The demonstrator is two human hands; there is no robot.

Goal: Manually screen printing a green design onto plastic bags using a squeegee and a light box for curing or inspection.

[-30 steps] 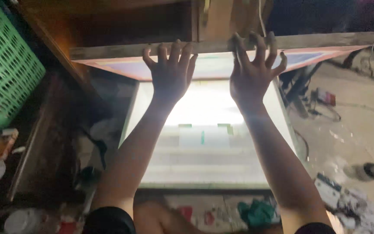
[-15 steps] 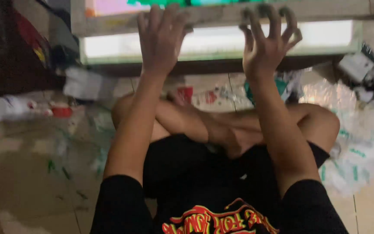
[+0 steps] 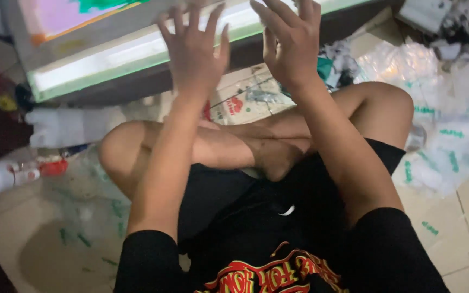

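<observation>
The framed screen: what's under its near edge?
Under the framed screen a dark gap, then printed cardboard on the floor. Both hands, left and right, hide part of the edge.

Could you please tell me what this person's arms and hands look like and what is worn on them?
Both forearms are bare, with short black sleeves ending near the elbow. The left hand and the right hand wear no gloves, and no rings, watch or wristband show on them.

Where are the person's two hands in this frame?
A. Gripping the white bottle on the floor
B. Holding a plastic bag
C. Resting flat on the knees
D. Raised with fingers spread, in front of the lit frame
D: the left hand and right hand are both raised, open, with fingers spread before the lit frame, holding nothing.
</observation>
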